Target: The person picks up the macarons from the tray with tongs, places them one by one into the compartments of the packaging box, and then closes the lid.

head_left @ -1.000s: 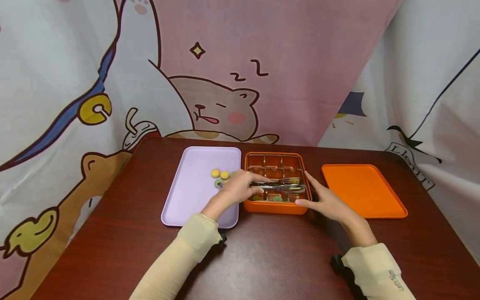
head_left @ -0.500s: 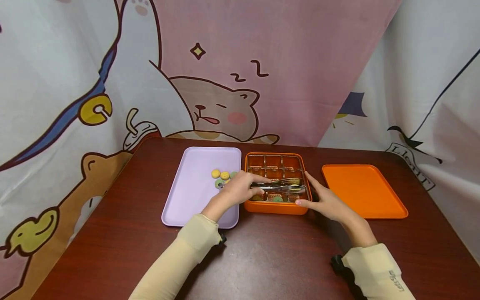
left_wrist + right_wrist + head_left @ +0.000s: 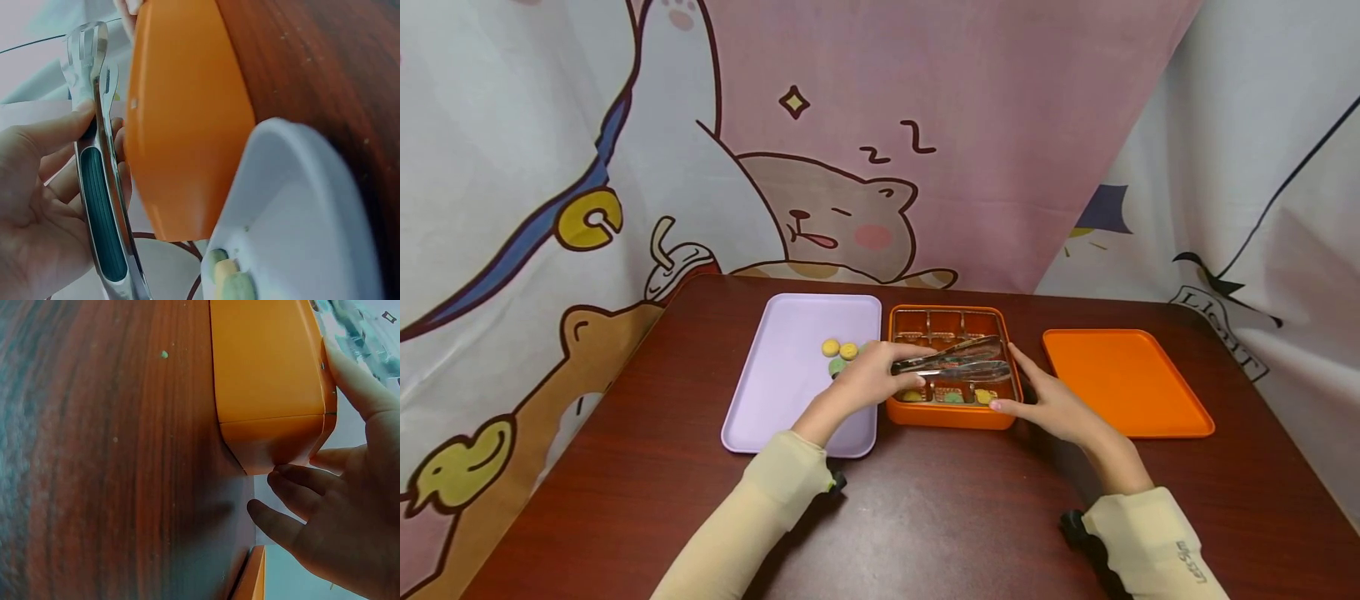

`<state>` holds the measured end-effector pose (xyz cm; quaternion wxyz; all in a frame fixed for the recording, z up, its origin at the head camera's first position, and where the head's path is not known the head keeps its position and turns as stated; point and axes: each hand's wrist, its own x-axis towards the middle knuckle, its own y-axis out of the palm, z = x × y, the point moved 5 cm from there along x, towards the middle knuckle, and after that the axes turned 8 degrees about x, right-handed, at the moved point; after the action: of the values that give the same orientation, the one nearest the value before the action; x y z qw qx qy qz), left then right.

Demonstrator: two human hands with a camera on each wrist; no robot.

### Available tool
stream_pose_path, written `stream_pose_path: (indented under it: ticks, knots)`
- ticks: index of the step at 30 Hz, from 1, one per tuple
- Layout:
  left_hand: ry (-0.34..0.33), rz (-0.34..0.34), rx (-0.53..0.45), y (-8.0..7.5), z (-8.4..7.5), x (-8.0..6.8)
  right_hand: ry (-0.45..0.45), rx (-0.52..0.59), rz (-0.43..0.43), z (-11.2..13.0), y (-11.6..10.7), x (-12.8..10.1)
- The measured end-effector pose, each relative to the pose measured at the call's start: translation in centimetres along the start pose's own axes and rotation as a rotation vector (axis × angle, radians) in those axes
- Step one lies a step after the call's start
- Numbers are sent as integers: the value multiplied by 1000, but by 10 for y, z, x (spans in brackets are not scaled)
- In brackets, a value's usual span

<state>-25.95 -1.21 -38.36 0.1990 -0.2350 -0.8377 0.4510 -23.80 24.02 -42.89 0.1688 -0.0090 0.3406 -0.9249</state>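
In the head view my left hand (image 3: 868, 375) grips metal tongs (image 3: 962, 367) whose spread ends hang over the orange divided box (image 3: 951, 415). A dark green grip on the tongs' handle (image 3: 103, 212) shows in the left wrist view. Small biscuits lie in the box's front compartments: a yellowish one (image 3: 913, 396) at left, a green one (image 3: 952, 398) in the middle, a yellow one (image 3: 986, 397) at right. My right hand (image 3: 1060, 407) rests against the box's right side, thumb at the front corner and fingers extended along the wall.
Left of the box stands a lilac tray (image 3: 775, 375) with two yellow biscuits (image 3: 839, 349), a green biscuit (image 3: 837, 367) and others partly behind my left hand. To the right lies a flat orange tray (image 3: 1127, 383). A printed curtain (image 3: 985, 150) hangs behind the table (image 3: 925, 517).
The tongs' ends have spread apart over the box, and the yellow biscuit in the front right compartment shows clearly. My left hand has shifted slightly left. My right hand stays put.
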Motion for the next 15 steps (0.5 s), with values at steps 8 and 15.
stream_pose_path:
  ticks: [8, 15]
  knots:
    - [-13, -51, -16, -17, 3, -12, -2, 9, 2, -1, 1, 0]
    - [-76, -100, -42, -30, 16, -26, -1, 15, 4, 0, 1, 0]
